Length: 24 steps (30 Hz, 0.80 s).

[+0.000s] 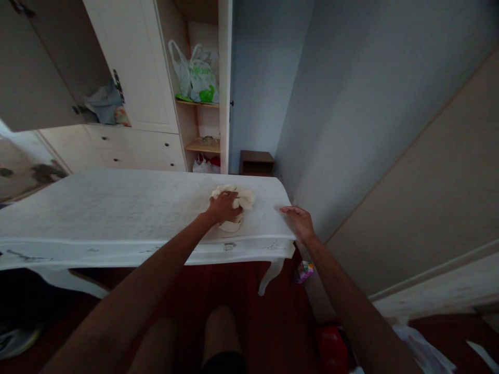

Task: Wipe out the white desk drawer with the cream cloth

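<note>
My left hand (225, 206) presses down on a crumpled cream cloth (245, 197), its fingers bent into the folds. The cloth lies bunched on the right part of a long white table (128, 202), and one flap of it hangs toward the front edge. At the table's right end is my right hand (300, 221), with fingers curled and pressed together and the fingertips over the rim. Whether anything is between those fingers cannot be made out.
Behind the table stands a white wardrobe (136, 67) with open doors and plastic bags (203, 78) on its shelves. A small brown cabinet (257, 162) sits in the corner. Grey wall closes in on the right. A pink box (304, 271) and a red object (331, 348) lie below.
</note>
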{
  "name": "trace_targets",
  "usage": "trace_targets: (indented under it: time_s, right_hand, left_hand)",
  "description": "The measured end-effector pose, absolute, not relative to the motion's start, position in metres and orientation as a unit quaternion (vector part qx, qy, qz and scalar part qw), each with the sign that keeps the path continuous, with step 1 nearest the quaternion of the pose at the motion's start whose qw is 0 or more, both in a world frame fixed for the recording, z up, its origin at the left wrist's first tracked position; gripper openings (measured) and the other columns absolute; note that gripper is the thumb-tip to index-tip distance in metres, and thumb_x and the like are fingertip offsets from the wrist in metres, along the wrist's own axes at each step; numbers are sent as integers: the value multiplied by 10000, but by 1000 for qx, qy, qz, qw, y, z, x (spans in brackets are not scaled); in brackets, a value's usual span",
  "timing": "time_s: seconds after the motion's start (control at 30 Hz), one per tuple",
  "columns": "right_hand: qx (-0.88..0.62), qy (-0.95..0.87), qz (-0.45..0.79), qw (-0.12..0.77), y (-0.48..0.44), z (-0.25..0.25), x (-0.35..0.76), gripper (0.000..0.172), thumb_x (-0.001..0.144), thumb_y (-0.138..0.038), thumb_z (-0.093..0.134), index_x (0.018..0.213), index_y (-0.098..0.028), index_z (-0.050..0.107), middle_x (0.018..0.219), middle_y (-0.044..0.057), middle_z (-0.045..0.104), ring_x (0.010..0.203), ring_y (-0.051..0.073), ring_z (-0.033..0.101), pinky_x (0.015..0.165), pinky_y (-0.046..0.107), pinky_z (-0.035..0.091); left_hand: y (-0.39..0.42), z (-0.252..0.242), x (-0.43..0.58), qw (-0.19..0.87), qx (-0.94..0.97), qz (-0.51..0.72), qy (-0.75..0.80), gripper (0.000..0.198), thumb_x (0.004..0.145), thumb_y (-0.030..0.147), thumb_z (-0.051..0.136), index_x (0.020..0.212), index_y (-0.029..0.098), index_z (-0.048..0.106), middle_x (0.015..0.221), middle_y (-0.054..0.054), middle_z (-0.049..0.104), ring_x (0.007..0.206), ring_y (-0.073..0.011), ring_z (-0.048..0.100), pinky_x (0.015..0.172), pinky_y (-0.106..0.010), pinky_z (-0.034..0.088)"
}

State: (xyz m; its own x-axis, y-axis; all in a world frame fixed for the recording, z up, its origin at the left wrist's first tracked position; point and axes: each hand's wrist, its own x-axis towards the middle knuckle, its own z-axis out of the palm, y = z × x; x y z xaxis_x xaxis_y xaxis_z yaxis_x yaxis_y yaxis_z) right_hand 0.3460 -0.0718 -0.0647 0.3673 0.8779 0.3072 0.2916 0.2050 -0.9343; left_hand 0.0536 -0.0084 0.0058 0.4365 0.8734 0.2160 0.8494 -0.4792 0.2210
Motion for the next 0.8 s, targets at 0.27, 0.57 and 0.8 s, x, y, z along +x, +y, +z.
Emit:
trace_targets:
  time_s: [0.27, 0.57, 0.8]
  right_hand:
    - [-560, -493, 273, 607, -73, -64, 343, 419, 730, -642, 762, 824, -236, 801, 983, 93, 819, 1003, 288, 739, 1023, 480, 520]
    - [-557, -502, 264, 607, -78, -63, 340, 403, 723, -636, 752, 791, -242, 801, 952, 81, 818, 983, 291, 737, 1029, 498, 516]
    - [-567, -494, 271, 601, -81, -62, 341, 380, 711, -609, 772, 792, -240, 805, 950, 83, 819, 966, 296, 743, 1007, 490, 529]
  left_hand:
    - [3, -18, 27, 180, 863, 189, 432, 694, 1000, 607, 352, 1540, 187, 469, 1674, -160, 359, 1579, -334, 248, 1255, -604, 222]
    - [4, -24, -46, 203, 747, 409, 483, 562, 871, 587, 514, 1212, 179, 698, 1351, -160, 669, 1179, -298, 650, 1020, -450, 542]
    - [0, -27, -120, 226, 610, 459, 605, 159, 731, 321, 609, 781, 209, 708, 775, -51, 718, 682, -195, 629, 653, -290, 511]
